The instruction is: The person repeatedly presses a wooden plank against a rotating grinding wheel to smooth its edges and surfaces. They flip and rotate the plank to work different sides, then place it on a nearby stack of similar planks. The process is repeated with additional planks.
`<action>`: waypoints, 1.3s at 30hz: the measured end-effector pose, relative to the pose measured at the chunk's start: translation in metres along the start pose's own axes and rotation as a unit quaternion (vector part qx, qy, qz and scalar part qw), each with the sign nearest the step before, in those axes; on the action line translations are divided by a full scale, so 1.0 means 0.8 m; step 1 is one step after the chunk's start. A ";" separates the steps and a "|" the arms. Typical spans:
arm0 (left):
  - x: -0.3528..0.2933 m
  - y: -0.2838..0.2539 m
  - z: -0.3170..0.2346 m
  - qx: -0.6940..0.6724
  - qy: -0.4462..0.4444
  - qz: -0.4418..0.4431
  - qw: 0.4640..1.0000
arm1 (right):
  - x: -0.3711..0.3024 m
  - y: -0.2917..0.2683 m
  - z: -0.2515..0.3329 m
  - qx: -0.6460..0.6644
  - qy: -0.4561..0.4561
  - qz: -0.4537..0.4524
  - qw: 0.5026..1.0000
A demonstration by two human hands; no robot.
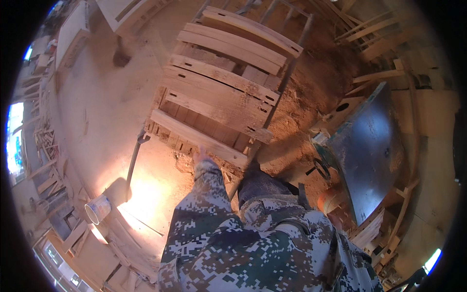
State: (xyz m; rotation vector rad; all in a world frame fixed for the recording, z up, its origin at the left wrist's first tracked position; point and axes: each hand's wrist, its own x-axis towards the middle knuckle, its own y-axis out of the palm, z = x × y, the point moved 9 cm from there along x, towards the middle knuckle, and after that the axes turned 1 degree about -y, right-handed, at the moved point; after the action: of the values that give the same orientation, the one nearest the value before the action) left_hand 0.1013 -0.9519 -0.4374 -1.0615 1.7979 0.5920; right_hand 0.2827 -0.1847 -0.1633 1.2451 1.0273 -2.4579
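The left hand (199, 155) reaches forward from a camouflage sleeve (209, 192) to the near edge of a stack of pale wooden boards, its fingers at the nearest slat (197, 136) — small and blurred enough that I cannot tell whether they grip it or only rest against it. The right hand is out of view. That slat lies crosswise at the person's end of the stack, slightly aslant, with several slotted boards (219, 100) beyond it, some dusted with sawdust and cut with short dark slots near their ends. The stack sits on a tubular metal frame (305, 30), and reddish sawdust (304, 107) is heaped along its right side. Farther right stands a machine with a smooth metal tabletop (367, 155) and a handwheel (321, 169) — both near the person's right side. A white bucket (99, 208) is on the floor to the left, beside a brightly lit patch.
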 end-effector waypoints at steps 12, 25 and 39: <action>-0.091 0.073 -0.160 -0.043 0.084 0.206 0.974 | 0.016 0.013 0.078 0.039 -0.037 0.012 0.999; -0.586 0.386 -0.045 0.093 0.082 0.598 0.792 | -0.011 -0.033 0.614 -0.004 -0.243 -0.144 0.959; -0.511 0.323 0.174 0.445 0.094 0.589 0.668 | -0.007 -0.084 0.266 0.108 0.007 -0.264 0.958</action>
State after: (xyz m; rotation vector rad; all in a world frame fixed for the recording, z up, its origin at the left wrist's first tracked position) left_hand 0.0228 -0.5478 -0.1473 0.8711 2.3860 0.1854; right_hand 0.1205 -0.2767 -0.0398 1.1624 1.2574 -3.0358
